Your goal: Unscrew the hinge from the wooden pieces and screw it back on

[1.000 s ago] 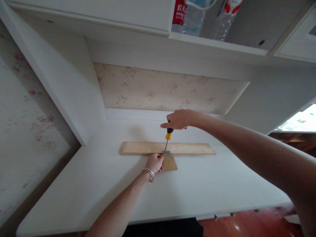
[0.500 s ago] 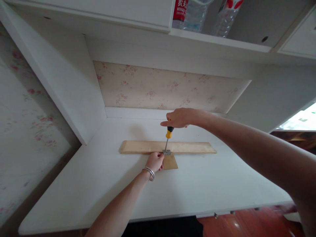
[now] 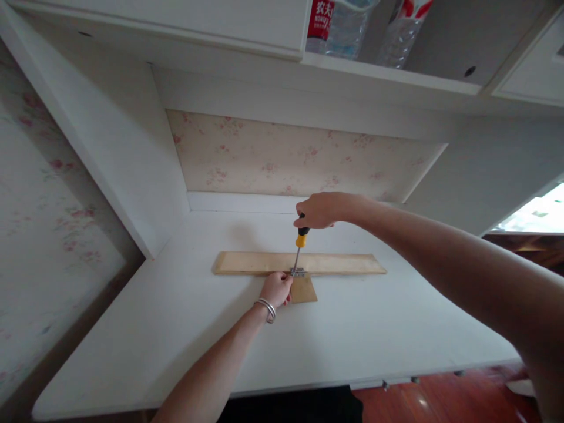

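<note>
A long wooden board [image 3: 343, 264] lies flat on the white desk [image 3: 379, 329], with a smaller wooden piece [image 3: 304, 289] against its near edge. A small metal hinge [image 3: 298, 272] joins the two. My right hand [image 3: 319, 210] grips the top of a yellow-and-black screwdriver [image 3: 301, 239], which stands upright with its tip on the hinge. My left hand [image 3: 276, 289], a silver bracelet on its wrist, rests on the small wooden piece beside the hinge and holds it down.
A white side panel [image 3: 127, 170] walls the desk on the left and floral wallpaper [image 3: 291, 158] backs it. Water bottles [image 3: 348, 26] stand on the shelf overhead. Red wooden floor [image 3: 440, 399] shows past the desk's front edge.
My right index finger, stretched out before, has curled in around the screwdriver handle. The boards, hinge and left hand have stayed in place.
</note>
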{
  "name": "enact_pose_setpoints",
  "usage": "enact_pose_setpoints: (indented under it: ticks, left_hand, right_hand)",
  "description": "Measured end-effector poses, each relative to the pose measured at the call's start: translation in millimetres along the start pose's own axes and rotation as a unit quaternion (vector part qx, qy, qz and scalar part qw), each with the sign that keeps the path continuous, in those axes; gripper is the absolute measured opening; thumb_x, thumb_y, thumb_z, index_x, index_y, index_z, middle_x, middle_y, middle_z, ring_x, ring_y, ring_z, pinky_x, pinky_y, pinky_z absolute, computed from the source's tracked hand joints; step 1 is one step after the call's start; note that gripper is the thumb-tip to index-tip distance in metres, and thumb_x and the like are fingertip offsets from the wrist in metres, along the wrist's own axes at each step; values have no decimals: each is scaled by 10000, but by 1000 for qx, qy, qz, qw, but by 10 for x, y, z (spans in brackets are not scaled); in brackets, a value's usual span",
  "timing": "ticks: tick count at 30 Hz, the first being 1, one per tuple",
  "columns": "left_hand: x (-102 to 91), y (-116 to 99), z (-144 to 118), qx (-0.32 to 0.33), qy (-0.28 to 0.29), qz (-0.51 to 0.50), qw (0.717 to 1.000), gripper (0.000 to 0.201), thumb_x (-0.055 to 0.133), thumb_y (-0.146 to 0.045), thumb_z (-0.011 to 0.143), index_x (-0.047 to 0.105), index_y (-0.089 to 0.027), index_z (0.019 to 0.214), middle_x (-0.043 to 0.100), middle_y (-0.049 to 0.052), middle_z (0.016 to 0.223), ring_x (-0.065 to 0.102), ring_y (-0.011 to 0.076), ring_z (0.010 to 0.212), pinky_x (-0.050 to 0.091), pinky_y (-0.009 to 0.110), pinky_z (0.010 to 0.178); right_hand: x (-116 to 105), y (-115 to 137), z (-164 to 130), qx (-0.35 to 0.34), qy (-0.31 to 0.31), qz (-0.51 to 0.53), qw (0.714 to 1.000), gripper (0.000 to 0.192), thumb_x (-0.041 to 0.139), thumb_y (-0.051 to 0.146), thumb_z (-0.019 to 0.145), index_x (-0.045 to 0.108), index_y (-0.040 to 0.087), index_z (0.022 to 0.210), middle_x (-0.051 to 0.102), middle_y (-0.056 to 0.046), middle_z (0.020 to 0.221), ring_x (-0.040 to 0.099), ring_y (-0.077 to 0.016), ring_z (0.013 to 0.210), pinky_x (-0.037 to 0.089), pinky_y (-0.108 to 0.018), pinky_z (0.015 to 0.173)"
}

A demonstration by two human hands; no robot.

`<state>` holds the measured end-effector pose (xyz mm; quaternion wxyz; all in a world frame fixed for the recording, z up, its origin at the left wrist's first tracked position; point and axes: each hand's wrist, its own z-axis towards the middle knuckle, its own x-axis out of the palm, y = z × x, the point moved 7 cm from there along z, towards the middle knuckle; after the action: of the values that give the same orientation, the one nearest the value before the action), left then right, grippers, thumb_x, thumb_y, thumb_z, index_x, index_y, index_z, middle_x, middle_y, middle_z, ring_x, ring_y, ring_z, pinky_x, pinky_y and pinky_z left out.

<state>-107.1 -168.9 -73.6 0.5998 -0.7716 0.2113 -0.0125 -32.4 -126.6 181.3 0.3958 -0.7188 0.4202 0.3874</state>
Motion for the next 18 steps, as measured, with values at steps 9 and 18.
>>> enact_pose_setpoints:
  ticks: [9, 18]
  left_hand:
    - [-3, 7, -4, -4, 0, 0, 1000, 272, 468, -363, 845, 530, -141, 701, 495, -29, 437, 450, 75, 339, 270, 166, 326]
    - [-16, -49, -52, -15, 1, -4, 1000, 273, 474, -354, 848, 556, -128, 720, 485, -32, 425, 440, 71, 339, 273, 166, 343]
  right_hand:
    - [-56, 47, -84, 31, 12, 13, 999, 658, 372, 693, 755, 659, 139, 966, 624, -86, 613, 573, -193, 520, 393, -339, 558]
    - [-98, 118, -42, -68, -51, 11, 996, 696, 647, 521, 641, 479, 244, 1258, 671, -67, 920, 608, -199, 677, 375, -294, 576]
